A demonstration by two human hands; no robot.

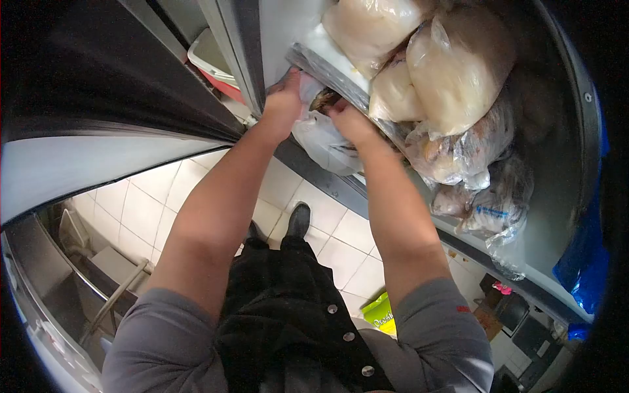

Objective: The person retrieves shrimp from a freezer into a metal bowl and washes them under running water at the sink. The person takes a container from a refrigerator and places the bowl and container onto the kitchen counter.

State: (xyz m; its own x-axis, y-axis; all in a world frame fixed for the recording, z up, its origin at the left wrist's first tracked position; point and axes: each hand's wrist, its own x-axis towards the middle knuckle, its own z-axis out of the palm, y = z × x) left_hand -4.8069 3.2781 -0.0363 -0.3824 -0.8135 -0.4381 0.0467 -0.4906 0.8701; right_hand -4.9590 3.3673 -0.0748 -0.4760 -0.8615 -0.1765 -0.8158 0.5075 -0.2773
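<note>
Both of my hands reach into an open freezer, at a white plastic bag (pixel 324 143) near its front left edge. My left hand (pixel 285 98) is at the bag's upper left side; its fingers are mostly hidden. My right hand (pixel 344 119) reaches into the bag's opening, beside something dark and brownish (pixel 322 100) that I cannot make out, and its fingertips are out of sight. A grey divider (pixel 334 75) runs just above my hands. Beyond it lie pale filled plastic bags (pixel 458 72) and a clear bag with brownish contents (pixel 452 150).
A raised freezer door (pixel 111 157) stands at the left. Beside it is a red and white container (pixel 213 62). A metal-framed rack (pixel 98 288) is at lower left. On the tiled floor (pixel 347 229) lies a green and yellow packet (pixel 380 314). Blue plastic (pixel 583 268) hangs at the right.
</note>
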